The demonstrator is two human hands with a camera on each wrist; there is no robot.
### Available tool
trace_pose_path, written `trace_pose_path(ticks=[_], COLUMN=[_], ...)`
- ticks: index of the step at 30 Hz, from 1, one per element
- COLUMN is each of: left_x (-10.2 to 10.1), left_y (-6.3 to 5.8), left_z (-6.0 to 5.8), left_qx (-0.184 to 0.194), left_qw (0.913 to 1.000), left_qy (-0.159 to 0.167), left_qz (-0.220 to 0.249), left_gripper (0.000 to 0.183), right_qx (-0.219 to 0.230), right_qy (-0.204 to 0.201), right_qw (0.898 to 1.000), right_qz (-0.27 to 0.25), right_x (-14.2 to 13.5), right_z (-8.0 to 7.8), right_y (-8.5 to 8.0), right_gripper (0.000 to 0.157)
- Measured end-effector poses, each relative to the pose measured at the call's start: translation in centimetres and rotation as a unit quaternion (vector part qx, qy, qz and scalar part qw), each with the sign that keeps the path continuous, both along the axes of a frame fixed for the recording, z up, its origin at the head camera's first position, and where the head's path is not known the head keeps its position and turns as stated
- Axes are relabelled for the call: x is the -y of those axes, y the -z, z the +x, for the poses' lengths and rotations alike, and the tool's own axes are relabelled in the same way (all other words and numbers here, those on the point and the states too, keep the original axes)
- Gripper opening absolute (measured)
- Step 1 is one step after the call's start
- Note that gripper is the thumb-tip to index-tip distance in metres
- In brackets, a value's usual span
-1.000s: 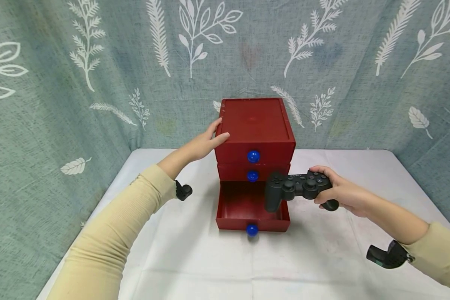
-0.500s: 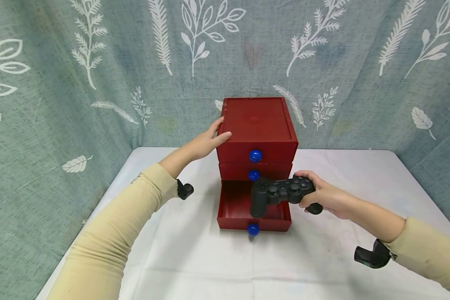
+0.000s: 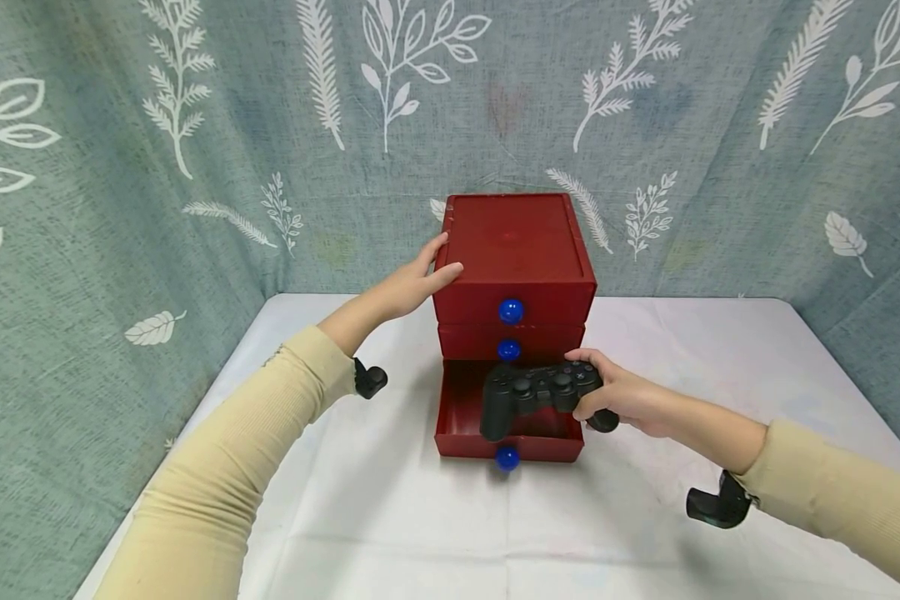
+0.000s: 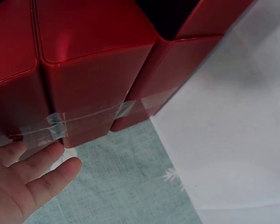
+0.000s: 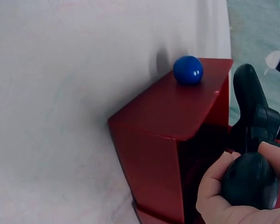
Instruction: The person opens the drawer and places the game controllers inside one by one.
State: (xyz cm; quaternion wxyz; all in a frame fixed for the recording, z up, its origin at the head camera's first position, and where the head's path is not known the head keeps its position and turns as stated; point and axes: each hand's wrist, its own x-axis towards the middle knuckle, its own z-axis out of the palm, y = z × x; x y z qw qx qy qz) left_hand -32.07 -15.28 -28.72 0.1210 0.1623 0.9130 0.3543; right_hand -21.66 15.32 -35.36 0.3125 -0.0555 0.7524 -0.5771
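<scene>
A red three-drawer cabinet (image 3: 506,237) with round blue knobs stands at the middle of the table. Its bottom drawer (image 3: 468,446) is pulled out, and the two upper drawers are closed. My right hand (image 3: 622,396) grips a black game controller (image 3: 543,390) by its right handle, over the bottom drawer and overlapping its opening. In the right wrist view, fingers and thumb wrap the controller's rounded grip (image 5: 252,182). My left hand (image 3: 412,283) rests at the cabinet's upper left edge with straight fingers, thumb on the top. The left wrist view shows those fingers (image 4: 46,184) beside the cabinet's side.
Clear tape (image 4: 84,119) runs along the cabinet's side. A white cloth (image 3: 360,517) covers the table. Behind hangs a grey-green curtain (image 3: 390,192) with white leaf patterns. Black cameras sit on both wrists, such as the right wrist camera (image 3: 720,504).
My right hand has moved left and slightly down with the controller, from the drawer's right side to over it. The left hand stays at the cabinet's edge.
</scene>
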Motion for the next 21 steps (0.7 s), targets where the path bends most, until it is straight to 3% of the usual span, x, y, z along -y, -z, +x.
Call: trace_pose_path(ticks=[21], left_x=[0.1], left_y=[0.0], left_z=[0.2], left_qx=[-0.007], left_qw=[0.9999], left_qy=[0.004], left_qz=[-0.007], left_gripper=[0.078], right_qx=[0.037], right_qy=[0.032], right_qw=[0.999], right_qz=[-0.009], right_x=[2.2], right_z=[-0.4], right_y=[1.8], right_gripper=[0.082])
